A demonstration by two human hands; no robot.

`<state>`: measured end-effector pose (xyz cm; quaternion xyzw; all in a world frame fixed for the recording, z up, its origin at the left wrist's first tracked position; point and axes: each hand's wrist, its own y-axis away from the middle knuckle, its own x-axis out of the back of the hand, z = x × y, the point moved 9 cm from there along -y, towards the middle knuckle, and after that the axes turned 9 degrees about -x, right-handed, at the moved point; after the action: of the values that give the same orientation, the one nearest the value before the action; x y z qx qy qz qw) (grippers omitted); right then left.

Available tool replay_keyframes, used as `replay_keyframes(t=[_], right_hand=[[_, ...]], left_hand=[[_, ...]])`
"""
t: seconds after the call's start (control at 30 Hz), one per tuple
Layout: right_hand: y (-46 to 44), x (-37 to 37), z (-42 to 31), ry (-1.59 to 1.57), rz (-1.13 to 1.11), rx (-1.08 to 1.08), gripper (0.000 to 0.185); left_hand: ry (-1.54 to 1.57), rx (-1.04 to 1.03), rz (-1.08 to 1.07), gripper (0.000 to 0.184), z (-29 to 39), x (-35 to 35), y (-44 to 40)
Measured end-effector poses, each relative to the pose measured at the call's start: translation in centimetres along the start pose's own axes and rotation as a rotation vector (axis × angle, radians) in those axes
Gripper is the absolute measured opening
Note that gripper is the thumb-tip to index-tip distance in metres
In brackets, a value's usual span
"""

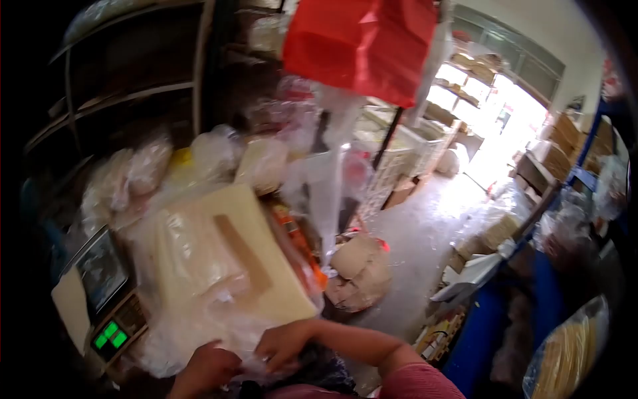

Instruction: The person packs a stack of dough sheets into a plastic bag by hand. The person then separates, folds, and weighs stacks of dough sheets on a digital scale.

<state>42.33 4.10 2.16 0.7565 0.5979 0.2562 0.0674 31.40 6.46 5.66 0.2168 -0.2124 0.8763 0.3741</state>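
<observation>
A clear plastic bag (199, 312) lies crumpled over a pale cream board (272, 233), covering its left and near parts. A dark strip, perhaps a shadow, crosses the board. At the bag's near edge my right hand (286, 346) has its fingers curled down, closed on the plastic. My left hand (209, 368) is just to the left, low in the view, with fingers bent in against the same bag edge. Both hands are a little blurred, and their fingertips are partly hidden.
Left of the board stands a scale (109, 336) with a lit green display. Several filled plastic bags (143, 166) lie behind. A red bag (359, 46) hangs overhead. Right of the board, a brown sack (359, 272) sits on the aisle floor (412, 246), with laden shelves beyond.
</observation>
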Motion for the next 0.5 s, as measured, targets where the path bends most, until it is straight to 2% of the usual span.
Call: replay_keyframes(t=[0.03,0.07,0.1,0.13,0.17,0.2,0.23,0.27,0.33,0.37,0.4,0.43,0.47,0.5], right_hand=[[1.8,1.6,-1.5,0.058,0.071,0.182,0.033],[3.7,2.7,-1.0,-0.112,0.018,0.132,0.03],[4.6,3.1,3.3,-0.314,-0.005,0.077,0.028],[6.6,4.7,3.7,-0.499,0.126,0.211,0.028],[7.8,5.3,4.6,-0.841,0.121,0.28,0.028],[7.9,6.7,4.6,-0.971,0.266,0.388,0.029],[7.9,8.4,4.7,-0.874,0.525,0.388,0.023],[7.6,10.4,5.2,-0.662,0.737,0.11,0.022],[7.0,14.5,4.3,-0.738,0.945,0.027,0.018],[5.8,15.4,3.5,-1.04,0.93,0.234,0.016],[5.1,16.6,4.1,-1.085,0.979,0.3,0.016],[4.0,17.5,5.5,-0.93,1.073,0.233,0.017],[3.0,17.9,7.3,-0.585,1.179,0.078,0.017],[1.7,17.7,8.7,-0.034,1.268,-0.133,0.018]], left_hand=[[0.285,0.114,-0.056,0.028,-2.9,-0.8,1.4],[0.578,0.23,-0.084,0.021,-4.5,-1.7,3.9],[0.914,0.372,0.365,0.018,-6.2,0.5,6.9],[1.115,0.223,0.434,0.023,-5.5,1.6,6.4],[1.345,0.063,0.479,0.029,-4.8,2.7,6.0],[1.567,-0.098,0.486,0.036,-4.0,3.7,5.7],[1.511,-0.232,0.521,0.03,-3.5,5.3,4.3],[1.452,-0.366,0.531,0.024,-2.7,6.8,2.8],[1.224,-0.084,0.998,0.019,-5.7,9.6,1.8],[1.017,0.044,1.025,0.018,-7.3,9.9,1.5],[0.808,0.163,1.037,0.018,-10.0,10.4,1.0],[0.6,0.274,1.035,0.017,-12.6,10.9,0.2],[0.403,0.425,1.028,0.016,-15.7,10.4,0.5],[0.204,0.556,1.006,0.015,-18.2,9.4,1.2]])
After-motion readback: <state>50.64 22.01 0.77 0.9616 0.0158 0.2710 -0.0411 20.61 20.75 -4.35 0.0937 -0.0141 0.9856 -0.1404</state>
